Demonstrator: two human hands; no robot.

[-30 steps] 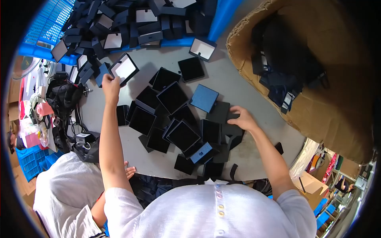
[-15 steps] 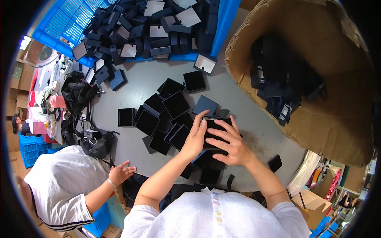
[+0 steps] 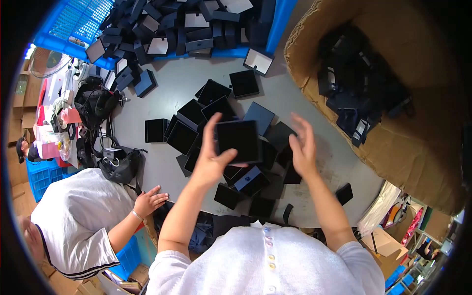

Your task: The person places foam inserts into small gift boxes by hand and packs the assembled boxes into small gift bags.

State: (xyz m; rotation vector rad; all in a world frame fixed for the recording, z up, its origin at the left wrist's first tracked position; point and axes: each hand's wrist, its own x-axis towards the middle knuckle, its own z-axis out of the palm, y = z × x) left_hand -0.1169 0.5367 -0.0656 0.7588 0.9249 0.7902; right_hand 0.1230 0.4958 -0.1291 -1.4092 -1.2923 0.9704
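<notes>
My left hand (image 3: 211, 162) grips a square black box (image 3: 238, 141), thumb across its near edge and fingers along its left side. The box's dark face is turned up and slightly blurred. To its right my right hand (image 3: 305, 150) is raised with fingers apart, holding nothing. Below and around both hands lie several black open boxes (image 3: 182, 137) in a loose pile on the grey table (image 3: 162, 191). A dark-blue square lid or box (image 3: 259, 117) rests behind the held one. Nearer to me lies a box with a blue strip (image 3: 250, 181).
A blue plastic crate (image 3: 73, 29) full of dark-blue boxes stands at the back. On the right is a large cardboard carton (image 3: 418, 162) with dark boxes inside. A co-worker's hand (image 3: 150, 200) rests at the left table edge, near a black bag (image 3: 120, 174).
My right hand has come off the black box and moved right, opening. My left hand has carried the box left and upward, uncovering the blue-striped box.
</notes>
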